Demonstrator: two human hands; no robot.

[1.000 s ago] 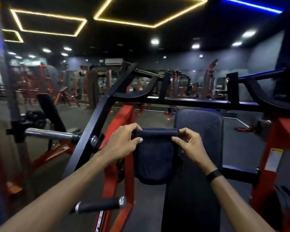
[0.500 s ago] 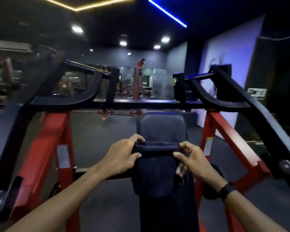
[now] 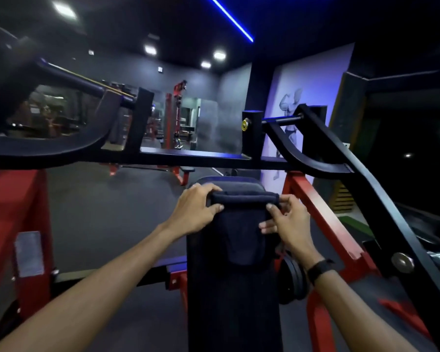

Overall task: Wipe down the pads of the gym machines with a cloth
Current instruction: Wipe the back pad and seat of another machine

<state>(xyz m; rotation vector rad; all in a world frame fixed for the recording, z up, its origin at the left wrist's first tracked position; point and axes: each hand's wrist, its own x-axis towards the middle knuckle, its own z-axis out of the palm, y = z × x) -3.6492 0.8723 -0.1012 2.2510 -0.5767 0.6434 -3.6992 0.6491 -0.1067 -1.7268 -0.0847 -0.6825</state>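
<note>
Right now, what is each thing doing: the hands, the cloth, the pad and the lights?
left hand: grips the cloth's top left corner.
right hand: pinches the cloth's top right corner.
cloth: dark, rolled along the top, hanging in front of the pad.
back pad: upright, partly covered by the cloth.
blue ceiling strip: lit.

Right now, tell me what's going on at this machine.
A person holds a folded dark blue cloth by its top edge, left hand gripping one end and right hand pinching the other. It hangs in front of the machine's upright black back pad, near the pad's top. Wiping has not visibly begun.
</note>
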